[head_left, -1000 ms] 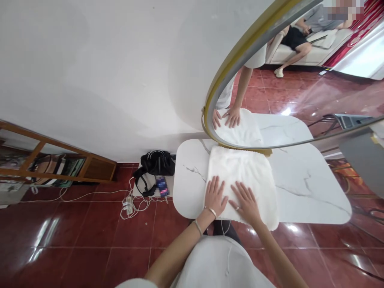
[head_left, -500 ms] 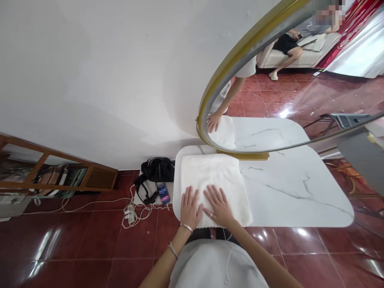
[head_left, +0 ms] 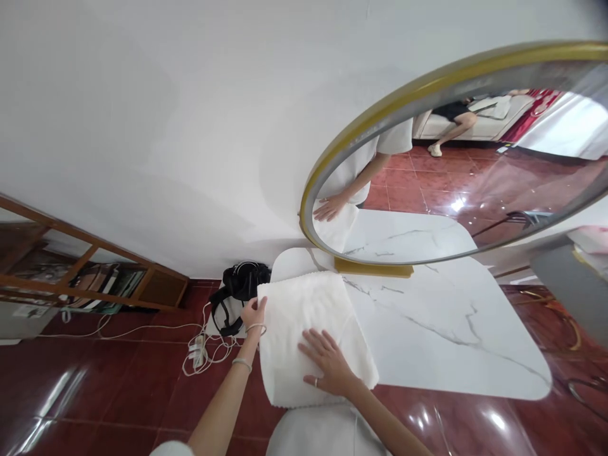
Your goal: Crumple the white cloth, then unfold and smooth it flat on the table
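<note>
A folded white towel (head_left: 308, 329) lies at the left end of a white marble-patterned table (head_left: 441, 329), hanging over the table's left and near edges. My left hand (head_left: 254, 313) grips the towel's left edge, fingers curled round it. My right hand (head_left: 327, 364) lies flat on the towel's near part, fingers spread, a ring on one finger. Bracelets show on my left wrist.
A large round gold-framed mirror (head_left: 380, 104) leans on the wall behind the table and reflects my arm, the towel, and a person lying on a sofa. A black bag (head_left: 240, 285) and tangled cables (head_left: 204, 345) lie on the red tiled floor at left. A wooden shelf (head_left: 90, 266) stands far left.
The towel has slid left across the table until it overhangs the left end. My left hand went from lying flat on it to gripping its left edge.
</note>
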{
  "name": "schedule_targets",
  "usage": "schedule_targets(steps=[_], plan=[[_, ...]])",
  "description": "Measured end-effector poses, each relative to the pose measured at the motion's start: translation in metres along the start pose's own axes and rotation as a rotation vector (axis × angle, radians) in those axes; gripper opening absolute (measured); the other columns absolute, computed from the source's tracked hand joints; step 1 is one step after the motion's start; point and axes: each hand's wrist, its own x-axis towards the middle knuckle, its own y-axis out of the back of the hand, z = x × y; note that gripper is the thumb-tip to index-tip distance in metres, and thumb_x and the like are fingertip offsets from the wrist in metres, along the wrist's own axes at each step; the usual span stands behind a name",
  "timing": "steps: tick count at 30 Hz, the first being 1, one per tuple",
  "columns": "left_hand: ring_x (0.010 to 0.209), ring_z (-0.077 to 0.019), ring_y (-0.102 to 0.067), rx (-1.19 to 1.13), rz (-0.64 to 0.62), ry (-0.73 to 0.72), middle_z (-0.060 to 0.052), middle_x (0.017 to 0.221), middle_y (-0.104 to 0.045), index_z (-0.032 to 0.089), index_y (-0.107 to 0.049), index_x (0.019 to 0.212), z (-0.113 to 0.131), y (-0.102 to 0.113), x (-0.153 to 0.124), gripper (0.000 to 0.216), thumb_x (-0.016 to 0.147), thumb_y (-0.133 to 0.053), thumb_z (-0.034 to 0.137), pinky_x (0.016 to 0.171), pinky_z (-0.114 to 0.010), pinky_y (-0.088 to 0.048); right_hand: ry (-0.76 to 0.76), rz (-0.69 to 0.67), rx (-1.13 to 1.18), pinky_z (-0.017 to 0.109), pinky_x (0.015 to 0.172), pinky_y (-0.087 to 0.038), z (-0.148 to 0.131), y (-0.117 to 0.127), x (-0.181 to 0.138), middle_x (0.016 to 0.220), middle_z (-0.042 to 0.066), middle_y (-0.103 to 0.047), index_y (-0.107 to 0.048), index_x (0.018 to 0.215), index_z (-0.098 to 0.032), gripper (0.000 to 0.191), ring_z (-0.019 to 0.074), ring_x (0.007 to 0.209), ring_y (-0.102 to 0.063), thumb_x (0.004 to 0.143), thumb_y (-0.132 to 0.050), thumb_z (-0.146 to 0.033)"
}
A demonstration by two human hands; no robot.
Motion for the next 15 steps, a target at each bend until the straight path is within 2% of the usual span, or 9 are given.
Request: schedule_targets(steps=[4, 5, 7, 9, 11, 13, 15], plan=[[0.068, -0.0192, -0.063, -0.098, 0.022, -0.167, -0.005, 0.075, -0.067, 0.018, -0.06, 0.086, 0.024, 0.024, -0.026, 0.038, 0.084, -0.043, 0.051, 0.066, -0.031, -0.052, -0.042, -0.02, 0.149, 0.051, 0.114, -0.024, -0.003, 0.007, 0.011, 0.152, 0.003, -0.034, -0.047, 0.138, -0.031, 0.058, 0.0266, 0.14, -0.03, 0.083, -0.06, -0.045], [0.069, -0.0182, -0.064, -0.125, 0.003, -0.274, -0.004, 0.077, -0.068, 0.018, -0.06, 0.088, 0.036, 0.028, -0.037, 0.034, 0.086, -0.044, 0.048, 0.067, -0.03, -0.053, -0.069, -0.012, 0.198, 0.051, 0.113, -0.026, -0.004, 0.01, 0.012, 0.15, 0.005, -0.039, -0.05, 0.136, -0.029, 0.056, 0.0274, 0.138, -0.034, 0.082, -0.06, -0.042], [0.071, -0.0168, -0.065, -0.17, -0.076, -0.634, -0.004, 0.082, -0.07, 0.019, -0.061, 0.091, 0.067, 0.035, -0.061, 0.026, 0.089, -0.044, 0.039, 0.067, -0.027, -0.053, -0.103, 0.038, 0.332, 0.048, 0.111, -0.032, -0.005, 0.015, 0.013, 0.145, 0.009, -0.045, -0.052, 0.134, -0.024, 0.056, 0.0276, 0.134, -0.04, 0.081, -0.061, -0.036], [0.068, -0.0135, -0.065, -0.189, -0.183, -1.066, -0.004, 0.086, -0.07, 0.02, -0.06, 0.095, 0.103, 0.045, -0.083, 0.021, 0.093, -0.04, 0.025, 0.061, -0.023, -0.052, -0.126, 0.155, 0.484, 0.043, 0.108, -0.038, -0.007, 0.021, 0.008, 0.138, 0.011, -0.052, -0.053, 0.132, -0.023, 0.053, 0.0263, 0.127, -0.048, 0.081, -0.06, -0.035], [0.057, -0.0094, -0.061, -0.194, -0.257, -1.36, -0.002, 0.083, -0.069, 0.02, -0.059, 0.098, 0.141, 0.059, -0.1, 0.02, 0.093, -0.039, 0.017, 0.05, -0.018, -0.046, -0.198, 0.341, 0.595, 0.04, 0.102, -0.045, -0.009, 0.028, -0.002, 0.128, 0.01, -0.06, -0.057, 0.127, -0.024, 0.047, 0.0258, 0.118, -0.056, 0.084, -0.056, -0.042], [0.05, -0.0076, -0.057, -0.228, -0.275, -1.509, 0.0, 0.076, -0.068, 0.019, -0.057, 0.102, 0.175, 0.078, -0.108, 0.017, 0.094, -0.042, 0.015, 0.043, -0.017, -0.041, -0.325, 0.55, 0.632, 0.041, 0.096, -0.049, -0.011, 0.041, -0.015, 0.114, 0.009, -0.067, -0.063, 0.119, -0.025, 0.046, 0.0279, 0.108, -0.061, 0.084, -0.053, -0.053], [0.052, -0.008, -0.059, -0.286, -0.256, -1.596, 0.001, 0.074, -0.068, 0.018, -0.055, 0.107, 0.203, 0.098, -0.107, 0.018, 0.095, -0.043, 0.017, 0.045, -0.017, -0.042, -0.4, 0.725, 0.634, 0.043, 0.091, -0.052, -0.013, 0.063, -0.026, 0.098, 0.008, -0.072, -0.069, 0.107, -0.024, 0.048, 0.0312, 0.102, -0.063, 0.081, -0.055, -0.061]])
